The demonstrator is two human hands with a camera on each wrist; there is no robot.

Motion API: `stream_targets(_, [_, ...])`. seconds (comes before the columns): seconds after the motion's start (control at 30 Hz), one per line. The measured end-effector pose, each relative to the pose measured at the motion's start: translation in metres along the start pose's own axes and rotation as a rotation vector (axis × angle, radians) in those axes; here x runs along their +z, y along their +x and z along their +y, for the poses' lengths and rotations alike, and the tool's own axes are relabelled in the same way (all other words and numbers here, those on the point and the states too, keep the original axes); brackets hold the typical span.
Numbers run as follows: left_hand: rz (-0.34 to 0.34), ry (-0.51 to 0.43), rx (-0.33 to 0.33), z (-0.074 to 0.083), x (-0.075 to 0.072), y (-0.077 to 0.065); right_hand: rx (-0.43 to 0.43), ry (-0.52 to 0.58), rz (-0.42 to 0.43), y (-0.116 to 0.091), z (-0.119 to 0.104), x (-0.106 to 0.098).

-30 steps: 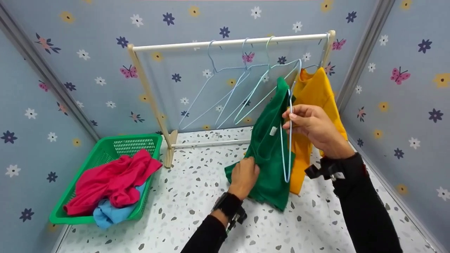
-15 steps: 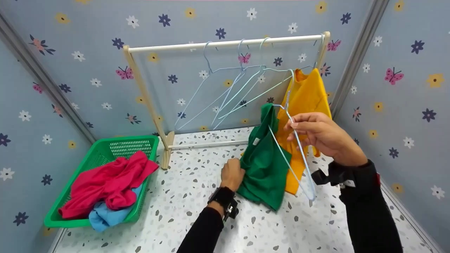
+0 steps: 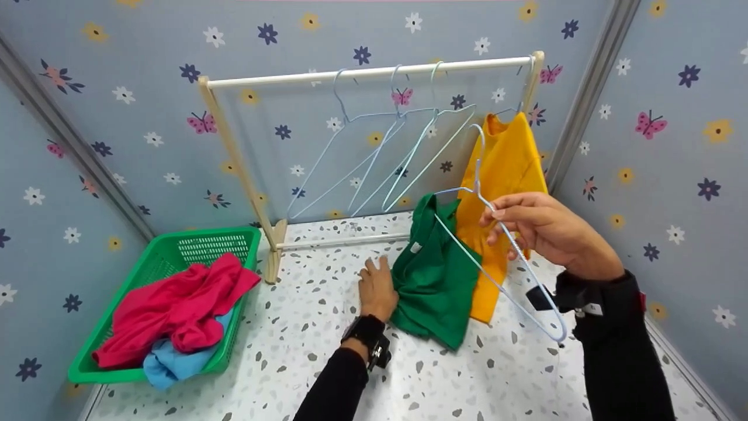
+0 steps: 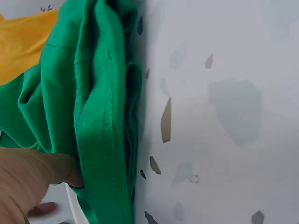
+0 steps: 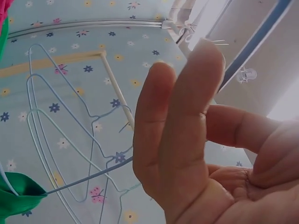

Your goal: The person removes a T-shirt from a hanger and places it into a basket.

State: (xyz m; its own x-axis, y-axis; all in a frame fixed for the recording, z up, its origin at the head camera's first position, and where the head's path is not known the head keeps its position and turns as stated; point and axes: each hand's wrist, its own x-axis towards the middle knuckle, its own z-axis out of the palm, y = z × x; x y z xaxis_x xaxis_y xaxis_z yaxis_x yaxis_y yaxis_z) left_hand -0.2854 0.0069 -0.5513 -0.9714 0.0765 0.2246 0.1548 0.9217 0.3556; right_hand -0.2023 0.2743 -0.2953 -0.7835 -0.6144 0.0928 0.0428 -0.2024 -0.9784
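A light-blue wire hanger (image 3: 562,334) slants down to the right, pinched between the thumb and fingers of my right hand (image 3: 552,234). Its far end goes into the opening of a green shirt (image 3: 435,292), whose white label faces up; that end is hidden in the cloth. The shirt sags in folds over the speckled floor. Beside its left edge is my left hand (image 3: 378,289), fingers loosely extended. In the left wrist view the thumb (image 4: 65,169) touches the green cloth. Behind it, a yellow shirt (image 3: 509,158) hangs at the rack's right end.
Several bare wire hangers (image 3: 403,152) hang from the white rail (image 3: 368,73) of a wooden-ended rack. On the left stands a green basket (image 3: 248,257) with red clothing (image 3: 175,304) and a blue cloth (image 3: 181,362) over its rim. Flower-patterned walls close in behind and at the sides.
My right hand has moved right and down, tilting the hanger and lowering its hook away from the bare hangers. The green shirt has sunk lower. My left hand has shifted left and loosened its fingers.
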Motion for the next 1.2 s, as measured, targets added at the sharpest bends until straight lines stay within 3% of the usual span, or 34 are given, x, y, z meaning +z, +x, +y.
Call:
stream_targets(0.13, [-0.005,0.042,0.109,0.003,0.005,0.001,-0.039,0.012,-0.015,-0.007,-0.005,0.001])
stream_targets(0.33, [-0.161,0.091,0.155,0.007,0.004,0.001,-0.100,0.017,-0.029,-0.015,-0.016,0.003])
stream_targets(0.43, [-0.221,0.089,0.238,0.010,0.002,0.000,-0.121,-0.043,0.026,-0.013,-0.017,0.001])
stream_targets(0.57, [-0.250,-0.010,0.347,0.016,0.002,-0.002,-0.125,-0.132,0.176,-0.002,-0.013,-0.007])
stream_targets(0.63, [-0.200,-0.056,0.351,0.019,0.002,-0.002,-0.122,-0.166,0.264,0.007,-0.011,-0.012])
stream_targets(0.67, [-0.138,-0.084,0.331,0.021,0.002,-0.002,-0.115,-0.184,0.313,0.013,-0.009,-0.015])
stream_targets(0.8, [0.154,-0.196,0.105,0.026,-0.002,0.000,-0.085,-0.285,0.466,0.037,-0.009,-0.026])
stream_targets(0.87, [0.225,-0.258,0.023,0.029,-0.006,0.002,-0.067,-0.325,0.516,0.048,-0.012,-0.031])
stream_targets(0.9, [0.210,-0.269,0.018,0.030,-0.007,0.003,-0.059,-0.336,0.535,0.053,-0.014,-0.034])
stream_targets(0.97, [0.120,-0.251,0.088,0.033,-0.009,0.004,-0.048,-0.343,0.566,0.062,-0.021,-0.039])
stream_targets(1.1, [-0.183,-0.144,0.314,0.036,-0.005,0.002,-0.026,-0.309,0.598,0.083,-0.035,-0.048])
stream_targets(1.2, [-0.350,-0.054,0.345,0.037,0.001,-0.001,0.012,-0.282,0.602,0.101,-0.043,-0.053])
